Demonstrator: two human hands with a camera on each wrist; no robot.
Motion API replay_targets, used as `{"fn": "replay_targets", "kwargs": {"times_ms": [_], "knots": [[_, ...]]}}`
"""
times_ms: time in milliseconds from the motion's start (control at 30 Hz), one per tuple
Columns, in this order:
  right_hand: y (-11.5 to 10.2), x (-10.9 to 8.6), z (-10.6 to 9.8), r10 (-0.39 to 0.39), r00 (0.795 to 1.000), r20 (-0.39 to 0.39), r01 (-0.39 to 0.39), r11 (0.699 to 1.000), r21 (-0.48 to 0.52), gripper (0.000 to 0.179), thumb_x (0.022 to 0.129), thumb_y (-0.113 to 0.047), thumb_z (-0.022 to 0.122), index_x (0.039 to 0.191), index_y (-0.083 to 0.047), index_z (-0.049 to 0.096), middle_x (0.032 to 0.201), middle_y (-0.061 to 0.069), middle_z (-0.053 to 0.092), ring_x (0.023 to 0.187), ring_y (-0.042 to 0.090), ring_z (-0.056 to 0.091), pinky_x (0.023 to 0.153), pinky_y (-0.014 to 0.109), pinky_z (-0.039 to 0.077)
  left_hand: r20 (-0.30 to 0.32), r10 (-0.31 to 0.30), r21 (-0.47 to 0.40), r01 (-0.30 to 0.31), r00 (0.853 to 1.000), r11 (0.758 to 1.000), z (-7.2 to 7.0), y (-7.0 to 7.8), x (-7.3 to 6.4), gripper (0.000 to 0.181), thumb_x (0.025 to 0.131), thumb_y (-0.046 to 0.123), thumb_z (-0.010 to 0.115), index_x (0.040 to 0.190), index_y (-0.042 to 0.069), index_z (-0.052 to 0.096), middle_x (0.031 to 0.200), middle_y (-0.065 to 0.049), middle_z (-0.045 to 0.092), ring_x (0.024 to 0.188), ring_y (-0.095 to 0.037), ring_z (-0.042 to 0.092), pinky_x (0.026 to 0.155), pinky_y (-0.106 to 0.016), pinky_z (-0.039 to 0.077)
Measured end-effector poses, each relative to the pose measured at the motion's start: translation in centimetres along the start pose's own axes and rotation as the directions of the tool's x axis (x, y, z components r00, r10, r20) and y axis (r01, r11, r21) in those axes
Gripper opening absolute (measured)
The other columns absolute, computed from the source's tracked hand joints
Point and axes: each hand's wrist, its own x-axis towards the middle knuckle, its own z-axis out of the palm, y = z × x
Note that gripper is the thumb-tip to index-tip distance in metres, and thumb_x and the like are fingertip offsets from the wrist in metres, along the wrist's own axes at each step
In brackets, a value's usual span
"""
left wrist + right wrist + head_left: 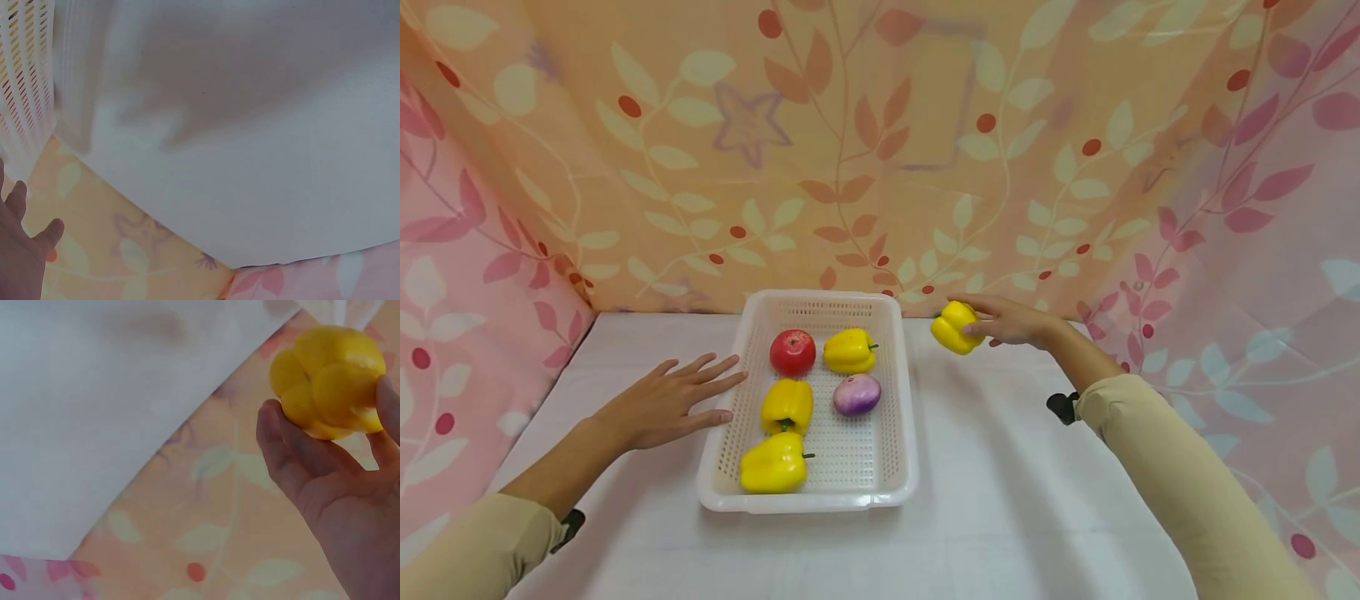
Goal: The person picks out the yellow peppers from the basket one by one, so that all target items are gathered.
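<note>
My right hand (1011, 321) grips a yellow bell pepper (953, 328) above the table, right of the white basket (912, 450). In the right wrist view the bell pepper (340, 384) sits between thumb and fingers, its lobed end toward the camera. My left hand (673, 404) is spread with straight fingers at the basket's left rim and holds nothing. Inside the basket lie a red round fruit (792, 352), a purple-and-white eggplant (857, 394) and three yellow bell peppers: one at the back right (849, 351), one mid-left (787, 407) and one at the front left (773, 463).
A white cloth covers the table (1000, 500). Patterned curtains stand along its back and sides, with the orange curtain (850, 167) close behind the basket. Dark wrist devices show at both sleeves, such as the right one (1062, 408).
</note>
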Motion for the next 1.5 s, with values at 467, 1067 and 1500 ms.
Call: {"fn": "replay_targets", "kwargs": {"times_ms": [467, 1067, 1500], "knots": [[7.0, -0.8, -0.3, 0.113, 0.98, -0.162, -0.09, 0.986, 0.14, 0.069, 0.104, -0.026, 0.053, 0.161, -0.017, 0.016, 0.157, 0.023, 0.023, 0.126, 0.045, 0.043, 0.1, 0.056, 0.047, -0.016, 0.005, 0.004, -0.005, 1.0, 1.0, 0.2, -0.1, -0.1, 0.069, 0.098, 0.062, 0.045, 0.155, 0.026, 0.036, 0.162, -0.006, 0.03, 0.146, -0.041, 0.028, 0.109, -0.072, 0.024], [13.8, -0.3, 1.5, 0.242, 0.944, -0.224, -0.203, 0.962, 0.185, 0.07, 0.105, -0.026, 0.051, 0.16, -0.01, 0.01, 0.159, 0.034, 0.012, 0.126, 0.048, 0.044, 0.097, 0.052, 0.051, 0.006, -0.009, 0.01, 0.009, 1.0, 1.0, -0.1, 0.1, 0.0, 0.07, 0.097, 0.064, 0.044, 0.156, 0.027, 0.035, 0.162, -0.006, 0.029, 0.146, -0.041, 0.026, 0.109, -0.073, 0.021], [15.1, -0.2, 2.3, 0.332, 0.926, -0.182, -0.299, 0.936, 0.186, 0.073, 0.106, -0.033, 0.047, 0.16, -0.011, 0.004, 0.161, 0.031, 0.006, 0.138, 0.051, 0.027, 0.1, 0.06, 0.046, 0.005, -0.015, 0.008, 0.015, 1.0, 1.0, 0.0, 0.1, 0.0, 0.07, 0.097, 0.064, 0.045, 0.156, 0.028, 0.035, 0.162, -0.006, 0.029, 0.146, -0.041, 0.026, 0.109, -0.073, 0.022]]}}
